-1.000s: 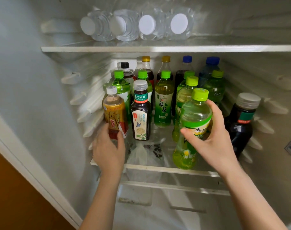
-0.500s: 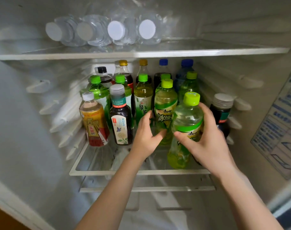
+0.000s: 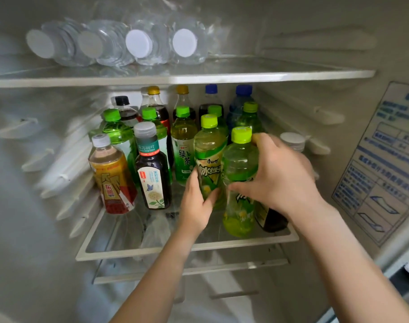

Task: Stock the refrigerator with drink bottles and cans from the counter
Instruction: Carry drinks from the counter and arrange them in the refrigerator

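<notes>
Inside the open refrigerator, a glass shelf [image 3: 199, 247] carries many upright drink bottles. My right hand [image 3: 280, 178] grips a green tea bottle with a lime cap [image 3: 239, 159] standing at the shelf's front right. My left hand [image 3: 196, 206] wraps the lower part of the neighbouring iced green tea bottle [image 3: 209, 157]. A dark bottle with a white cap [image 3: 292, 141] stands behind my right hand, mostly hidden. At the front left stand an orange-label tea bottle [image 3: 112, 178] and a dark jasmine tea bottle [image 3: 152, 178].
Several water bottles [image 3: 138, 44] lie on their sides on the upper shelf [image 3: 199, 78]. Cola and blue-capped bottles [image 3: 210, 99] fill the back row. The shelf's front middle is bare glass. A printed sticker [image 3: 385, 159] covers the right wall.
My left hand left the orange-label bottle and moved right onto the iced green tea bottle. My right hand kept its green bottle, which now stands on the shelf. The view shifted right.
</notes>
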A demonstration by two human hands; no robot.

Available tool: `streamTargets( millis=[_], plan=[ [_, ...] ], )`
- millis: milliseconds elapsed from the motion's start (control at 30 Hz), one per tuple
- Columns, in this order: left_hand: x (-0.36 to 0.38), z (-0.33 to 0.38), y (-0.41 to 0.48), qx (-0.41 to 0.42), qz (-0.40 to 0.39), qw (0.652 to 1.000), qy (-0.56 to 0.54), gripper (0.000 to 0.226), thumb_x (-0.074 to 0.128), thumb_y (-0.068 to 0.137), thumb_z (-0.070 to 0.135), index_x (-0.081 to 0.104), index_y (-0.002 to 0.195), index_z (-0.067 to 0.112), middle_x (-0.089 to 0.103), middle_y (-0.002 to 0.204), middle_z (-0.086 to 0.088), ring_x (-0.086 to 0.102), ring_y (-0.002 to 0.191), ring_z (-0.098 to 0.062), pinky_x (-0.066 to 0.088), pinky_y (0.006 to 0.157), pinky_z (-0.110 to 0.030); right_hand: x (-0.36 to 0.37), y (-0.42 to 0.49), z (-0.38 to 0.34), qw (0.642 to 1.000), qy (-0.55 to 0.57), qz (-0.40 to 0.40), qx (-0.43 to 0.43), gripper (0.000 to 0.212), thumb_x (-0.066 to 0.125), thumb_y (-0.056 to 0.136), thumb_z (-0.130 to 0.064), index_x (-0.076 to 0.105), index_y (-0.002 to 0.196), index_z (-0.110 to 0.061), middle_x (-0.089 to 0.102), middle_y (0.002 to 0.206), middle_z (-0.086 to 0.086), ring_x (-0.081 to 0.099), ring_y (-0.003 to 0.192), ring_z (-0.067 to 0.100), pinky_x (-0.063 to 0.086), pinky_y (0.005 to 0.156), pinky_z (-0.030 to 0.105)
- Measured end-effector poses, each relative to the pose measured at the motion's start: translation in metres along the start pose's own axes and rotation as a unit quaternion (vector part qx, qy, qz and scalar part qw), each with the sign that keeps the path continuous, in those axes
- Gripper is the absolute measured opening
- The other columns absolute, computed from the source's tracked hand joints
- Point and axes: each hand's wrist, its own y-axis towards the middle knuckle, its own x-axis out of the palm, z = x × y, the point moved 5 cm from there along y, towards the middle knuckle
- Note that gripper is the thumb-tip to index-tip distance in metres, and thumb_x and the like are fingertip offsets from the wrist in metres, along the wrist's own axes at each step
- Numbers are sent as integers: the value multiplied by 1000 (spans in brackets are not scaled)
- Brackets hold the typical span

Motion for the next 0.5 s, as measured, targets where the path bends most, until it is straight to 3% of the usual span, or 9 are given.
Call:
streamTargets(
  millis=[100,167,233,300,333,433,500],
  plan=[
    [-5,-4,-4,5,16,1000,17,79,64,88,27,19,150,7,32,153,-8,29,141,-19,23,114,-27,-2,15,-7,999,-3,-50,-21,115,86,48,-51,23,140,-26,62,112,0,57,80,21,29,52,26],
    [-7,-4,-5,25,13,999,21,78,63,88,29,20,149,5,32,153,-10,29,141,-19,24,114,-28,-4,26,-10,994,-33,-94,-42,128,87,47,-50,9,147,-34,60,118,2,61,89,24,29,50,24],
    [-7,-5,-6,11,7,1000,15,80,62,89,38,18,151,12,29,154,-5,26,139,-9,22,112,-26,-7,39,-11,986,-68,-140,-54,116,87,46,-51,23,141,-36,61,109,-2,59,87,22,35,57,25],
    [-7,-7,-6,-6,8,1000,10,81,61,89,42,16,151,18,29,155,1,25,136,-4,20,108,-23,-9,51,-11,980,-107,-159,-59,100,86,45,-52,37,130,-32,57,85,-8,49,67,15,30,51,23],
    [-7,-7,-6,-5,13,1000,15,80,61,89,42,17,151,18,30,154,1,26,138,-7,20,108,-22,-10,57,-11,979,-114,-162,-54,95,86,45,-53,41,126,-32,56,84,-9,48,67,15,28,49,23],
    [-10,-5,-7,9,25,999,37,78,63,88,39,22,150,14,35,151,-3,32,138,-16,26,110,-25,-7,74,-7,982,-86,-168,-29,86,85,47,-55,48,121,-32,61,108,-3,56,95,24,34,61,27],
    [-11,-2,-6,14,24,999,37,75,64,87,37,27,148,13,42,146,-2,38,135,-16,34,112,-34,-2,82,-3,982,-79,-172,-19,81,85,50,-52,49,119,-29,60,112,-1,55,99,24,36,65,29]
  ],
)
